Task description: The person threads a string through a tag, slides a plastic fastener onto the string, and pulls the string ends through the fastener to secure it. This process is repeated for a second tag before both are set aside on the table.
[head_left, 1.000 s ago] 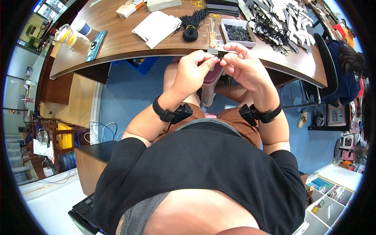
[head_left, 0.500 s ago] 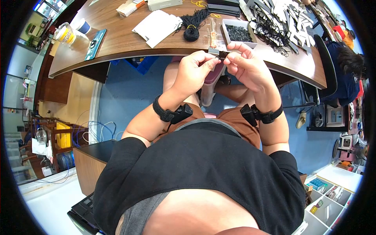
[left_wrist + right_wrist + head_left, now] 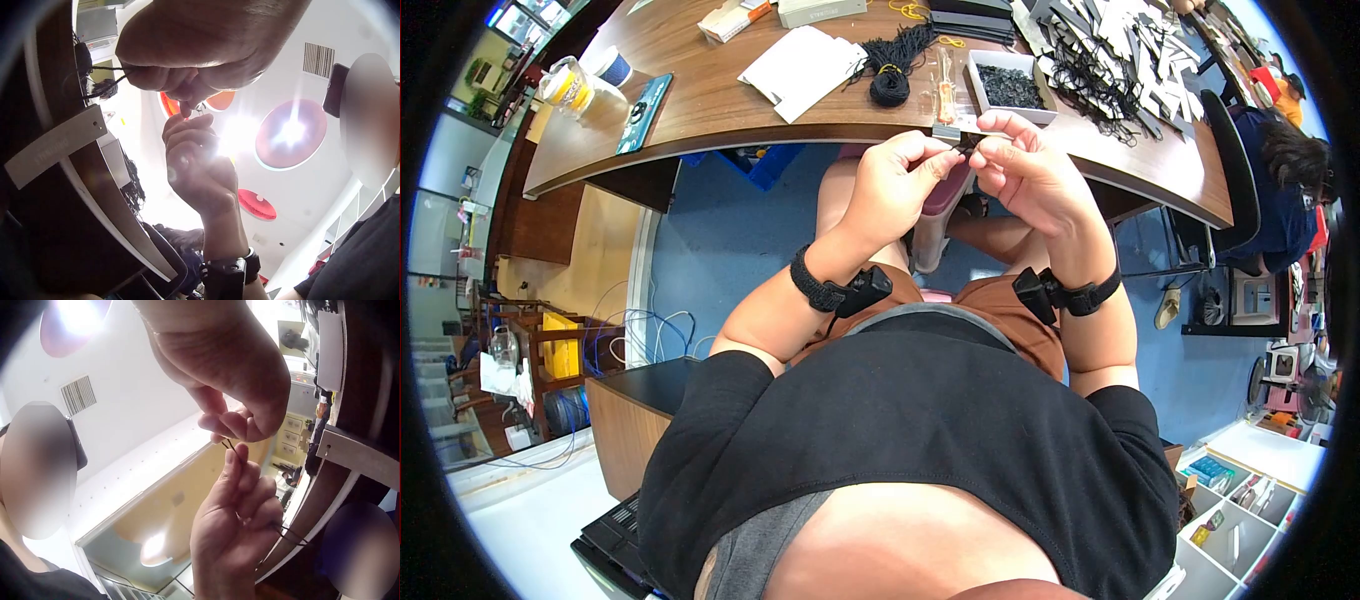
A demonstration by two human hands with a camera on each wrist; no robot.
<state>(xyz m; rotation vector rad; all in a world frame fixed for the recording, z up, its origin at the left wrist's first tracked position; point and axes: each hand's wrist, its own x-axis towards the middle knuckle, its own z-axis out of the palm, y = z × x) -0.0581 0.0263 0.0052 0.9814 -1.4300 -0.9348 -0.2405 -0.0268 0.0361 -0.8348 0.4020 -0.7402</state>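
Observation:
My left hand [image 3: 895,190] pinches a thin black cord [image 3: 234,449] between thumb and index finger. Facing it, my right hand [image 3: 1035,180] has its fingertips curled at the cord's short ends, just above the left fingertips in the right wrist view. From the other side of the left hand a loop of the cord runs out towards the table edge. A grey tag [image 3: 56,147] with a small hole and faint lettering lies by that edge. The right hand's grip is partly hidden behind its own fingers in the right wrist view.
On the table [image 3: 700,110] lie white sheets [image 3: 800,72], a black cord bundle [image 3: 890,85], a clear packet [image 3: 945,90] and a white box [image 3: 1010,85] of small black pieces. Strung tags [image 3: 1120,60] pile up at the right. Another person [image 3: 1280,180] sits beyond them.
Since the earliest frame my right fingertips have drawn slightly away from the left ones, and thin cord shows between them. The left hand stays nearly in place.

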